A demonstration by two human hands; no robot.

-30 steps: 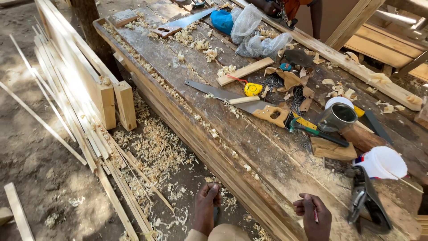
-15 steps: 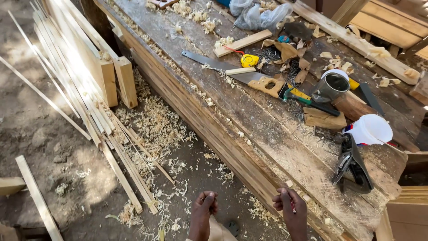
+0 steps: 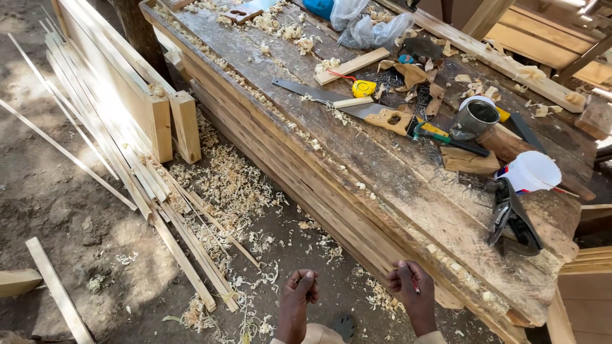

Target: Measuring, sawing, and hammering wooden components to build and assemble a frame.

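Both hands hang low at the near edge of a long, rough wooden workbench (image 3: 357, 159) seen from above. Closed loosely around a thin red pencil (image 3: 415, 284), the right hand (image 3: 413, 294) sits just off the bench's front edge, fingers curled in. Beside it and further from the bench, the left hand (image 3: 300, 288) is curled into a loose fist over the ground; whether it holds anything cannot be told.

On the bench top, well up from the hands, a handsaw (image 3: 347, 107) with a wooden handle lies along the surface. Just beyond the saw sits a yellow tape measure (image 3: 363, 88), next to a short wooden offcut (image 3: 352, 65). Toward the bench's right end stand a grey metal cup (image 3: 475, 118) and a white plastic tub (image 3: 531, 171), with a dark metal hand plane (image 3: 513, 220) lying closest to that corner.

Below the bench's front edge, pale wood shavings (image 3: 236, 185) cover the dirt. Left of the bench, thin wooden strips (image 3: 115, 153) lie in a loose bundle on the ground.
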